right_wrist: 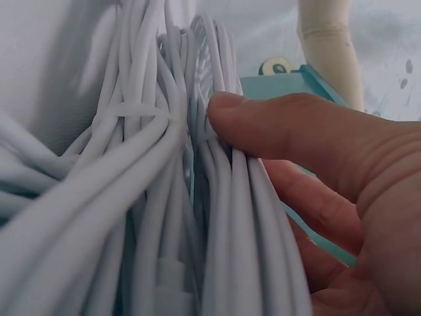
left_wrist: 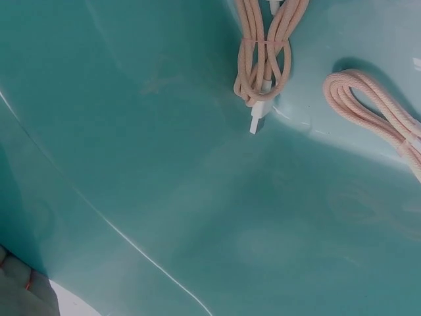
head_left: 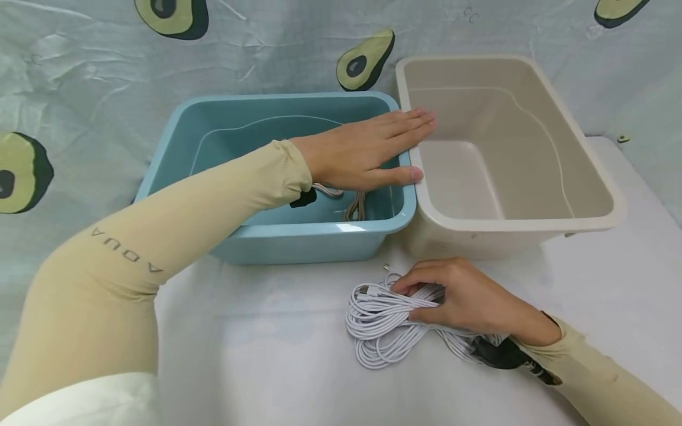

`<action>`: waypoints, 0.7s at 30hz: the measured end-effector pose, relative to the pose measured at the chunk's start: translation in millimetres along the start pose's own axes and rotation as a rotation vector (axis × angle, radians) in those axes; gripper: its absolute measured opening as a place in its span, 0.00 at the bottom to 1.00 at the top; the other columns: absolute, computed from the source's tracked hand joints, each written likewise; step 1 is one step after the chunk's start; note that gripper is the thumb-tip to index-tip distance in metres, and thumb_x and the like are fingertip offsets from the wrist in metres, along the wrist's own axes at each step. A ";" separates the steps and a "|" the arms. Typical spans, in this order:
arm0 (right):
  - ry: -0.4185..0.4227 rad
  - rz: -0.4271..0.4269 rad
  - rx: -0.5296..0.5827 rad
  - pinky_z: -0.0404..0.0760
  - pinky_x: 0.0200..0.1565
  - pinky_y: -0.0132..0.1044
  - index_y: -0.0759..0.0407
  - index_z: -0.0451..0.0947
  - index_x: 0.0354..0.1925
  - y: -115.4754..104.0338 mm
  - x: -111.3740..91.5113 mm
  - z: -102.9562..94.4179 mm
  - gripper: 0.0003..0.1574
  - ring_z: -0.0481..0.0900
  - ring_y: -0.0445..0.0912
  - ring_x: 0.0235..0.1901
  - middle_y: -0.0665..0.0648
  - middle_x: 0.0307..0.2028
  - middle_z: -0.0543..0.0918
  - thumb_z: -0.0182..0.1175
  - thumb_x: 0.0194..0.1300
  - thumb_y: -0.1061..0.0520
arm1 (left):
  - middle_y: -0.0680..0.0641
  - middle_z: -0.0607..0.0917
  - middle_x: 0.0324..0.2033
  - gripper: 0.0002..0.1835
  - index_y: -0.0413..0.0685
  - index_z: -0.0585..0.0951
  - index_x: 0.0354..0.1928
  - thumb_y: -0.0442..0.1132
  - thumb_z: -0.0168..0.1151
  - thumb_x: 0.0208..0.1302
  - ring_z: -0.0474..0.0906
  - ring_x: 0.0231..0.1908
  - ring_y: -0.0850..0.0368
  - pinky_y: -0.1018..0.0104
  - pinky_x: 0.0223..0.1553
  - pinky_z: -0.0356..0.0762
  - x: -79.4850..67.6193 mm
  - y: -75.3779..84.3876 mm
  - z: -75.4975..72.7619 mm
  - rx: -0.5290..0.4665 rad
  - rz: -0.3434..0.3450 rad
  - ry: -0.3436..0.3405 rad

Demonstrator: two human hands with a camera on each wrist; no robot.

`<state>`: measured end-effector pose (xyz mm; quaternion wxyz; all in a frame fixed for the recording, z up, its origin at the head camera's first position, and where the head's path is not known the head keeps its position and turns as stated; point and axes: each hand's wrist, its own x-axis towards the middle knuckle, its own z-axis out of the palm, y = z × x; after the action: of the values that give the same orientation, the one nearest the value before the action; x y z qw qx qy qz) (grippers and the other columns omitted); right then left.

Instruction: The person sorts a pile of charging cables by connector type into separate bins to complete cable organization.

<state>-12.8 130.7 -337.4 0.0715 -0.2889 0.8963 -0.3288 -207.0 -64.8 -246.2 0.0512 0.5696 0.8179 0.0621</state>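
My left hand (head_left: 367, 145) lies palm down with straight fingers across the touching rims of a blue bin (head_left: 319, 229) and a beige bin (head_left: 511, 225). In front of the bins, coiled white charging cables (head_left: 375, 340) lie on the white cloth. My right hand (head_left: 463, 296) grips one white cable bundle (right_wrist: 230, 197) between thumb and fingers; another tied white bundle (right_wrist: 138, 112) is beside it in the right wrist view. Inside the blue bin are two pinkish braided cables, one tied bundle (left_wrist: 263, 52) with a white plug and another folded bundle (left_wrist: 368, 105).
White cloth (head_left: 277, 355) covers the table. Behind the bins hangs a grey sheet (head_left: 277, 53) printed with avocados. The floor of the beige bin shows bare. A black wrist camera (head_left: 501, 353) on my right wrist overlaps the cable ends.
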 end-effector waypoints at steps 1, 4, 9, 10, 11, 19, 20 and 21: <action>0.001 0.002 0.009 0.81 0.49 0.28 0.38 0.83 0.47 0.2 -0.1 0.0 0.27 0.81 0.31 0.46 0.35 0.43 0.85 0.77 0.47 0.53 | 0.62 0.35 0.78 0.42 0.62 0.36 0.78 0.70 0.34 0.71 0.28 0.78 0.65 0.64 0.80 0.36 0.0 -0.1 0.5 0.000 0.001 0.001; 0.004 -0.001 0.036 0.81 0.48 0.27 0.38 0.83 0.48 0.5 -0.6 -1.0 0.27 0.81 0.31 0.45 0.35 0.43 0.86 0.78 0.47 0.53 | 0.61 0.35 0.78 0.42 0.62 0.36 0.77 0.70 0.34 0.71 0.28 0.78 0.65 0.64 0.80 0.35 0.0 0.1 1.3 0.001 0.003 0.000; 0.018 -0.035 0.043 0.80 0.48 0.25 0.39 0.83 0.49 0.3 -0.9 -5.3 0.27 0.82 0.31 0.45 0.36 0.43 0.86 0.77 0.48 0.53 | 0.60 0.36 0.78 0.42 0.60 0.36 0.78 0.69 0.34 0.71 0.29 0.78 0.65 0.65 0.80 0.35 1.1 0.4 0.0 0.013 0.007 0.008; 0.023 -0.048 0.038 0.79 0.48 0.25 0.40 0.83 0.49 0.4 -1.1 -6.2 0.27 0.82 0.31 0.45 0.36 0.43 0.86 0.77 0.48 0.54 | 0.60 0.35 0.78 0.42 0.60 0.36 0.78 0.69 0.34 0.71 0.29 0.78 0.65 0.65 0.80 0.35 1.5 0.4 -0.4 0.014 0.008 0.010; 0.030 -0.063 0.035 0.79 0.48 0.24 0.40 0.83 0.49 0.5 -1.4 -7.1 0.27 0.82 0.31 0.45 0.37 0.43 0.86 0.77 0.48 0.54 | 0.60 0.35 0.78 0.42 0.60 0.36 0.78 0.69 0.34 0.71 0.29 0.78 0.65 0.65 0.80 0.35 1.9 0.2 -0.6 0.015 0.007 0.012; 0.056 -0.088 0.031 0.78 0.48 0.20 0.40 0.84 0.49 -2.4 -4.8 -14.1 0.28 0.82 0.31 0.46 0.37 0.45 0.86 0.78 0.47 0.53 | 0.58 0.35 0.78 0.43 0.59 0.35 0.78 0.69 0.34 0.71 0.29 0.78 0.64 0.65 0.80 0.35 1.6 1.6 -0.2 0.007 0.017 0.001; 0.059 -0.084 0.028 0.78 0.48 0.20 0.39 0.84 0.49 -3.1 -5.1 -15.2 0.28 0.82 0.30 0.46 0.36 0.45 0.86 0.78 0.47 0.52 | 0.58 0.35 0.78 0.43 0.59 0.36 0.78 0.69 0.34 0.71 0.29 0.78 0.64 0.65 0.80 0.35 1.3 1.7 0.2 0.008 0.016 0.001; 0.060 -0.079 0.027 0.78 0.48 0.20 0.39 0.83 0.49 -3.8 -5.5 -16.3 0.29 0.82 0.30 0.46 0.35 0.45 0.85 0.78 0.46 0.52 | 0.58 0.36 0.78 0.43 0.58 0.36 0.78 0.69 0.34 0.71 0.29 0.78 0.64 0.65 0.80 0.35 0.9 1.8 0.5 0.010 0.016 0.002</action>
<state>-11.7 140.4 -322.8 0.0355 -0.3130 0.8814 -0.3520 -205.6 -63.4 -246.4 0.0470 0.5764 0.8136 0.0591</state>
